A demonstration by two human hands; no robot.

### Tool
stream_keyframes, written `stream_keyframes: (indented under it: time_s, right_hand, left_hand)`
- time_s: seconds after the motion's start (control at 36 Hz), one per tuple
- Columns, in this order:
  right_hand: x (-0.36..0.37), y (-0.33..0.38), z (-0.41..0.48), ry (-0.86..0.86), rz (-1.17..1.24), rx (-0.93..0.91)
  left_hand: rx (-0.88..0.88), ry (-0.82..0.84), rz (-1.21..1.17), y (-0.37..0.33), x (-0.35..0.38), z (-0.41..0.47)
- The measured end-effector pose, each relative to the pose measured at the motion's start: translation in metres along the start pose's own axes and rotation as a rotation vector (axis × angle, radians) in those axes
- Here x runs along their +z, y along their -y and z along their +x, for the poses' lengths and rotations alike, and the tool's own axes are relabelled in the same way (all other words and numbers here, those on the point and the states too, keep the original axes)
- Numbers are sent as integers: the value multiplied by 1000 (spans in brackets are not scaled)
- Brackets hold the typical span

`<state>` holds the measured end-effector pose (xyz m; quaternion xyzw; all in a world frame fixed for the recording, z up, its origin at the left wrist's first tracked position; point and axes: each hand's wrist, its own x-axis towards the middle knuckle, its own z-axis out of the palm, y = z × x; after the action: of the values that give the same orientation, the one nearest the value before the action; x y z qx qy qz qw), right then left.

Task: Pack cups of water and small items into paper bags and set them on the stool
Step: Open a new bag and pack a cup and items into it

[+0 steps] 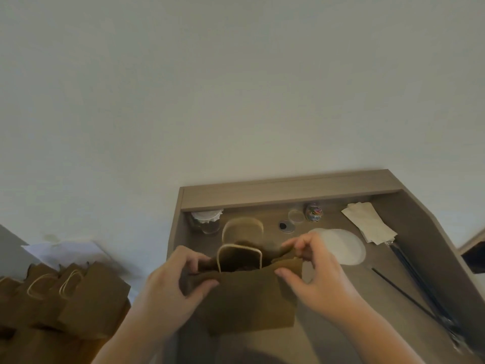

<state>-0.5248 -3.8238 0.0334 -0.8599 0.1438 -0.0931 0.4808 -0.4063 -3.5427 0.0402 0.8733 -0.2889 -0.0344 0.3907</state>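
A brown paper bag (252, 300) with pale rope handles stands on the wooden desk (409, 261) in front of me. My left hand (178, 279) grips the bag's left rim, thumb on the near side. My right hand (312, 266) pinches the right rim, fingers over the far edge. Between them the bag's mouth is spread apart; its inside is dark and I cannot tell what it holds. Several packed paper bags (73, 292) stand lower left, on something I cannot see.
Along the desk's back stand a jar with a white cover (206, 219), a clear lid (296, 216) and a small jar of coloured clips (313, 212). A white round stack (341, 245), folded paper sheets (367, 222) and black straws (409, 292) lie right. White wall behind.
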Motion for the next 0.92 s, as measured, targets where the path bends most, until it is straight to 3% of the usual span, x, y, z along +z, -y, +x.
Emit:
stream_keyframes:
  time_s: [0.08,0.25,0.44,0.69,0.83,0.92]
  right_hand:
    - [-1,8,3,114,-16,-19]
    - [-11,17,24,311,-229,-139]
    - [-14,11,37,289,-172,-91]
    - [-11,13,35,307,-104,-33]
    - [-10,8,39,335,-88,-97]
    - [-24,-5,41,347,69,-127]
  left_hand:
    - [-11,-2,-4,-3,1,2]
    - [19,232,158,-21,1,19]
    - [44,172,184,-22,8,34]
    - [50,227,228,-28,8,38]
    - [9,291,184,-29,9,43]
    - [37,293,145,-32,8,48]
